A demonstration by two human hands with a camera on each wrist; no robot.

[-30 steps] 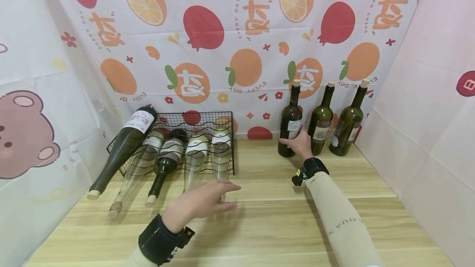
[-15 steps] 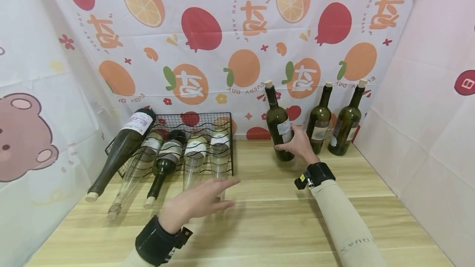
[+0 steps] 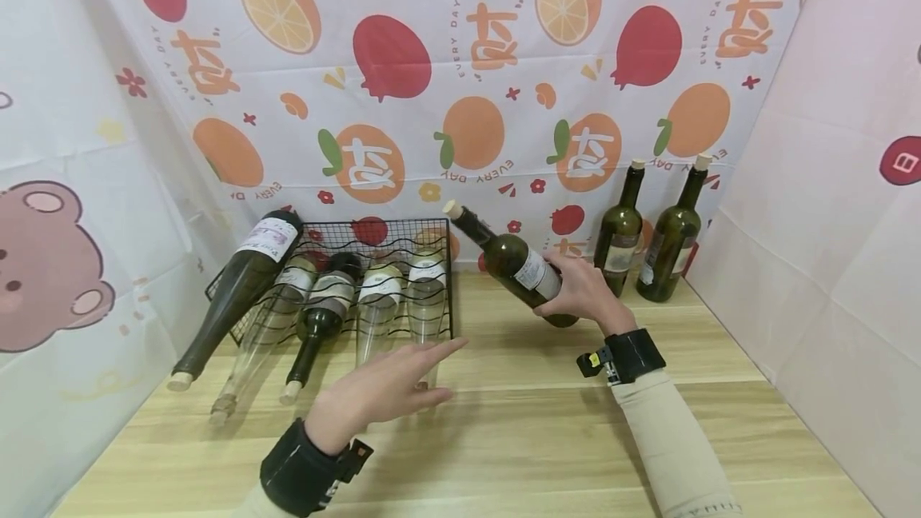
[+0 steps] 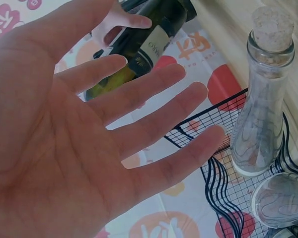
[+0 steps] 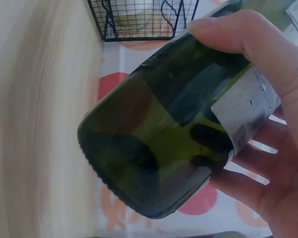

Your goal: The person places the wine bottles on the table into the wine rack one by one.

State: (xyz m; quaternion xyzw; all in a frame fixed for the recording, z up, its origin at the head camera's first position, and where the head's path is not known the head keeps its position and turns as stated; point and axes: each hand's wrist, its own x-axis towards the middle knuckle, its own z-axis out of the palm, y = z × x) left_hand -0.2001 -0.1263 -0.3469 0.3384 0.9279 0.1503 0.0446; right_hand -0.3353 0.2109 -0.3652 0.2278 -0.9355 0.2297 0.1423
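Observation:
My right hand [image 3: 581,288] grips a dark green wine bottle [image 3: 512,260] around its lower body. The bottle tilts, its corked neck pointing up and to the left. In the right wrist view the thumb lies along one side of the glass [image 5: 139,134] and the fingers wrap the other, over the label. My left hand [image 3: 381,390] hovers in front of the rack with fingers spread and straight, the palm bare in the left wrist view. A black wire rack [image 3: 451,286] holds several corked bottles lying neck-forward, among them a clear bottle [image 4: 260,114] near the left hand.
Two green wine bottles, one [image 3: 620,238] beside the other [image 3: 669,246], stand upright at the back right by the side curtain. A large dark bottle [image 3: 237,294] lies at the rack's left end. A fruit-print cloth [image 3: 403,142] hangs behind the wooden table [image 3: 504,454].
My right hand has lifted the wine bottle from its spot beside the other two, moved it left and tipped its neck leftward. The left hand has barely moved.

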